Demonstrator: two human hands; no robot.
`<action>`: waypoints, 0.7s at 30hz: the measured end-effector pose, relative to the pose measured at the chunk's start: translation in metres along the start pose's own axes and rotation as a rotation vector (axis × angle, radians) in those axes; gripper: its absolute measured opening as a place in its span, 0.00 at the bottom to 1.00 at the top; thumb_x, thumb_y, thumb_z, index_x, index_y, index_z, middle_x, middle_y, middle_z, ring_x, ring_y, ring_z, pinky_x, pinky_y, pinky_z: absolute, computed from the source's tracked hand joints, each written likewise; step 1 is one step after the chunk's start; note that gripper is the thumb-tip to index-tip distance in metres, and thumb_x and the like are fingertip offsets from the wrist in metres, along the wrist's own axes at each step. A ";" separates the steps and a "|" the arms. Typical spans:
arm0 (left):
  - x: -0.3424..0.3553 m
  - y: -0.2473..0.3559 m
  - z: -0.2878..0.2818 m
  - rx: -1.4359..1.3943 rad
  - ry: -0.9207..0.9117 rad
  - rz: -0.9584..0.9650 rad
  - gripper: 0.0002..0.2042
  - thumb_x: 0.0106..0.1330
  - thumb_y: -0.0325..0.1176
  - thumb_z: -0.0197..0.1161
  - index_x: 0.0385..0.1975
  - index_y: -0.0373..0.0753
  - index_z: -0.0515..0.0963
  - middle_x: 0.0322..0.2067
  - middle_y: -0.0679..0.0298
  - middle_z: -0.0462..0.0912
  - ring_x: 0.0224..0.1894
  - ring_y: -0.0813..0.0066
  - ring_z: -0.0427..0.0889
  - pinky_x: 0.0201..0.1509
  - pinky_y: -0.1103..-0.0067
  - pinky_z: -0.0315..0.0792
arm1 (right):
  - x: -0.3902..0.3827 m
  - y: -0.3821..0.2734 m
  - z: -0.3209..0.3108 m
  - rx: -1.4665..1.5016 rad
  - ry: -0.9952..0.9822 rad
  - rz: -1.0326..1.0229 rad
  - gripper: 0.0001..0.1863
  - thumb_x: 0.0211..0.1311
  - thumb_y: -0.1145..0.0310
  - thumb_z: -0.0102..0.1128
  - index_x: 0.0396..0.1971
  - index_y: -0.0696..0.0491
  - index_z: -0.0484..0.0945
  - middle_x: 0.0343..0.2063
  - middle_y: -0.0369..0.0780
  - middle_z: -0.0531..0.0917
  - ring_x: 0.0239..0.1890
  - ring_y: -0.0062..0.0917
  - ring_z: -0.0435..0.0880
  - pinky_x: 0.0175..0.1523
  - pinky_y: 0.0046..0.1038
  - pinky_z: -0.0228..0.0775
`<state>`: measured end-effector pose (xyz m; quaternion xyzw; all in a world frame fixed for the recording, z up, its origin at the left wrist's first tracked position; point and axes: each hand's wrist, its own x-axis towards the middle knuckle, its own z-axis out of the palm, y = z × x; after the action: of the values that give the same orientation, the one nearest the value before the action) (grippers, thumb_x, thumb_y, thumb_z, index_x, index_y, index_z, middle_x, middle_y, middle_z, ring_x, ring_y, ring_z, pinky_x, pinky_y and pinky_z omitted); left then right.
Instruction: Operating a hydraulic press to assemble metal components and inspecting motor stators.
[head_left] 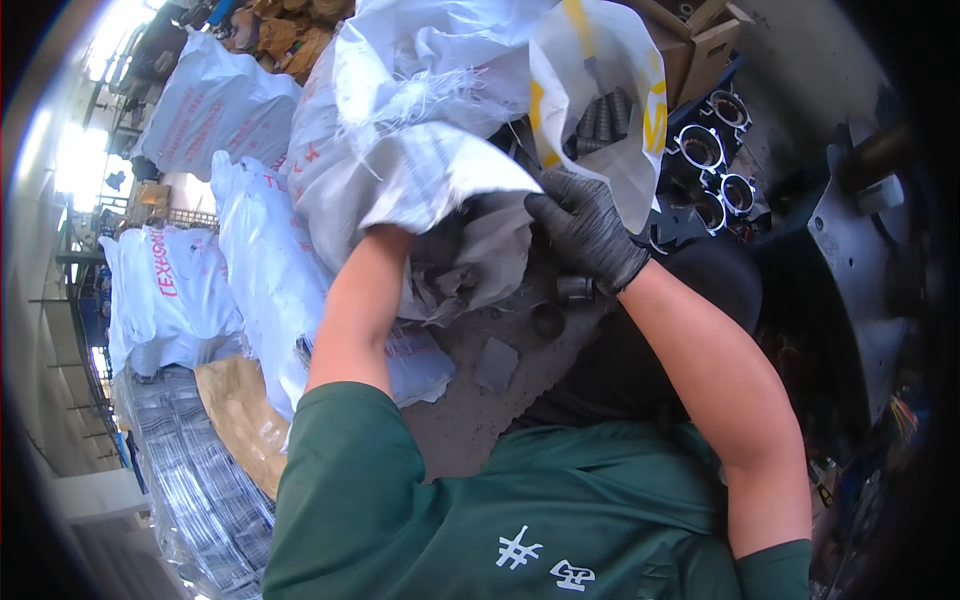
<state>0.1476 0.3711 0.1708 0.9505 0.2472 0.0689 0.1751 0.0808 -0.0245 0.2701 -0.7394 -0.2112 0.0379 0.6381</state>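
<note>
My left forearm [362, 300] reaches under the folded mouth of a large white woven sack [440, 175], and the left hand itself is hidden inside. The sack's rim is frayed, with loose threads. My right hand [590, 225], in a dark grey glove, is closed at the right edge of that mouth and grips the sack. Just beyond it stands a white bag with yellow marks [560, 70], its top open on several grey cylindrical parts [603, 118]. Below the right hand, a small dark cylindrical part [575, 288] lies on the floor near a ring-shaped part [547, 320].
More filled white sacks [170, 290] stand at the left, above a plastic-wrapped stack [195, 470] and brown paper [243, 415]. Several metal rings [700, 147] sit at the right, by a cardboard box [705, 50]. A grey metal machine part [850, 270] rises at far right.
</note>
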 end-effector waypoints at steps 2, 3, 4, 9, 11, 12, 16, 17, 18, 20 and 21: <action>0.012 -0.001 0.000 0.023 -0.008 -0.003 0.26 0.72 0.37 0.68 0.68 0.37 0.74 0.66 0.56 0.81 0.68 0.53 0.79 0.77 0.61 0.70 | -0.007 -0.005 -0.004 0.085 -0.062 0.021 0.12 0.69 0.65 0.68 0.40 0.60 0.83 0.35 0.51 0.85 0.40 0.45 0.88 0.48 0.41 0.78; 0.016 -0.002 -0.001 0.034 -0.010 -0.004 0.26 0.72 0.37 0.68 0.68 0.37 0.74 0.66 0.56 0.81 0.68 0.52 0.79 0.77 0.60 0.69 | -0.011 -0.006 -0.006 0.005 -0.084 -0.090 0.11 0.68 0.66 0.68 0.39 0.60 0.83 0.33 0.51 0.84 0.40 0.46 0.87 0.47 0.42 0.78; 0.019 -0.002 0.000 0.034 -0.012 0.001 0.26 0.72 0.37 0.68 0.68 0.37 0.74 0.66 0.55 0.81 0.68 0.52 0.79 0.77 0.60 0.69 | -0.013 -0.008 -0.008 -0.066 -0.105 -0.204 0.11 0.67 0.66 0.68 0.37 0.59 0.82 0.32 0.50 0.83 0.39 0.46 0.86 0.47 0.43 0.78; 0.018 -0.002 -0.006 0.033 0.020 0.036 0.26 0.73 0.38 0.67 0.68 0.37 0.75 0.67 0.54 0.80 0.68 0.51 0.79 0.77 0.58 0.68 | -0.012 -0.007 -0.018 -0.097 -0.140 -0.044 0.13 0.70 0.63 0.67 0.35 0.59 0.80 0.31 0.51 0.82 0.40 0.48 0.85 0.46 0.45 0.77; 0.005 -0.003 -0.008 0.000 0.054 0.071 0.26 0.73 0.38 0.66 0.68 0.36 0.75 0.67 0.54 0.80 0.68 0.51 0.79 0.77 0.58 0.68 | -0.010 -0.005 -0.019 -0.124 -0.191 -0.033 0.13 0.70 0.63 0.67 0.35 0.59 0.80 0.32 0.52 0.83 0.40 0.49 0.85 0.47 0.45 0.77; -0.005 -0.003 -0.009 -0.028 0.074 0.096 0.26 0.73 0.39 0.66 0.68 0.36 0.75 0.67 0.54 0.80 0.68 0.50 0.79 0.77 0.57 0.67 | -0.010 -0.004 -0.018 -0.133 -0.212 -0.028 0.13 0.70 0.63 0.67 0.35 0.59 0.80 0.32 0.52 0.83 0.40 0.49 0.85 0.48 0.45 0.77; -0.082 -0.010 -0.008 -0.177 0.061 0.254 0.26 0.73 0.39 0.65 0.68 0.36 0.75 0.67 0.53 0.80 0.68 0.49 0.79 0.78 0.56 0.67 | -0.009 0.004 -0.012 -0.076 -0.223 0.033 0.14 0.72 0.61 0.67 0.38 0.59 0.81 0.34 0.53 0.85 0.42 0.49 0.86 0.50 0.44 0.78; -0.111 -0.013 -0.006 -0.223 0.003 0.299 0.26 0.74 0.40 0.65 0.68 0.36 0.75 0.67 0.53 0.80 0.68 0.49 0.79 0.78 0.56 0.66 | -0.009 0.006 -0.011 -0.098 -0.236 0.052 0.14 0.72 0.61 0.67 0.39 0.59 0.82 0.34 0.53 0.85 0.42 0.49 0.86 0.50 0.44 0.78; -0.142 -0.016 -0.003 -0.257 -0.100 0.356 0.26 0.74 0.40 0.65 0.68 0.36 0.75 0.67 0.52 0.80 0.68 0.49 0.78 0.78 0.55 0.66 | -0.009 0.009 -0.010 -0.120 -0.250 0.073 0.14 0.72 0.60 0.67 0.40 0.59 0.82 0.35 0.53 0.85 0.42 0.49 0.86 0.50 0.43 0.78; -0.212 -0.022 0.006 -0.368 -0.215 0.254 0.26 0.74 0.40 0.65 0.68 0.35 0.75 0.68 0.52 0.79 0.68 0.49 0.78 0.78 0.55 0.66 | -0.010 0.012 -0.009 -0.158 -0.257 0.093 0.15 0.73 0.60 0.67 0.42 0.59 0.83 0.36 0.53 0.86 0.42 0.49 0.87 0.51 0.43 0.79; -0.247 -0.024 0.014 -0.483 -0.283 0.123 0.26 0.74 0.40 0.64 0.68 0.35 0.75 0.68 0.52 0.79 0.68 0.48 0.78 0.78 0.54 0.66 | -0.011 0.013 -0.009 -0.173 -0.252 0.090 0.15 0.73 0.60 0.67 0.42 0.59 0.83 0.36 0.52 0.86 0.42 0.49 0.87 0.51 0.42 0.79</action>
<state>-0.0747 0.2644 0.1383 0.8948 0.1385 0.0027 0.4245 0.0775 -0.0376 0.2571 -0.7897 -0.2588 0.1408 0.5381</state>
